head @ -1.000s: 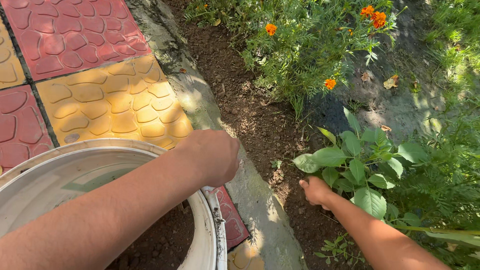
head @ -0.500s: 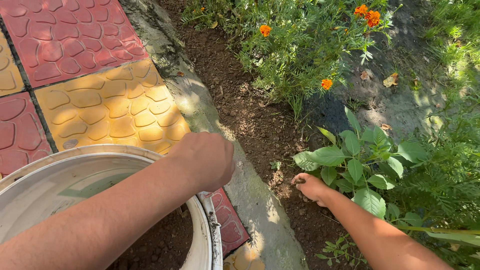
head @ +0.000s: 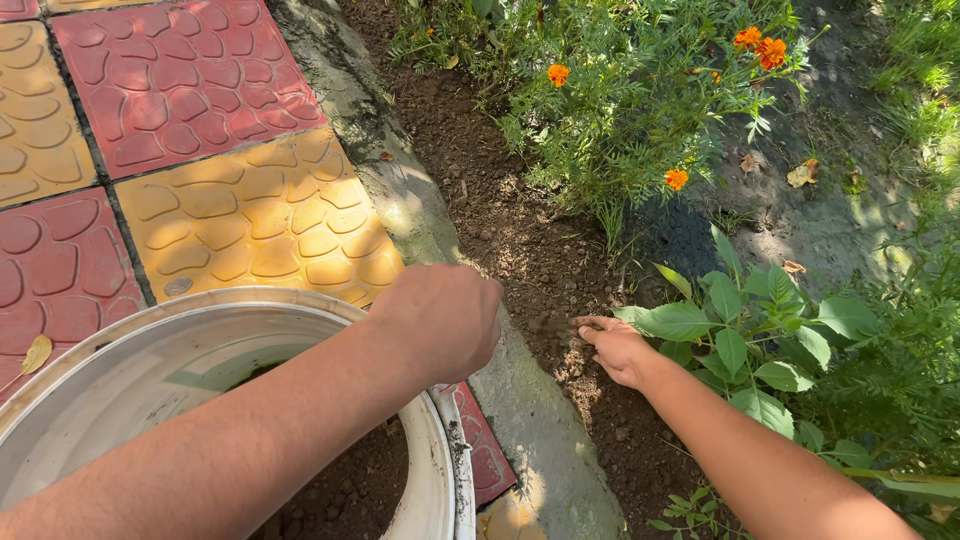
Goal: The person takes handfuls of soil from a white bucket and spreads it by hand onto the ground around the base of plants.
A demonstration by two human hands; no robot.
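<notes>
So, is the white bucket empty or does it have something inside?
Not empty: dark soil lies at the bottom of the white bucket, far below the rim, beside the left hand.

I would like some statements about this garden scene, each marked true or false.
1. The right hand touches the soil of the bed. True.
2. The left hand holds a trowel. False: it rests closed at the rim of the white bucket; no tool shows.
3. The bucket is filled with water. False: dark soil lies inside.
4. Orange flowers grow in the bed. True.
5. The paving tiles are blue. False: red and yellow.
</notes>
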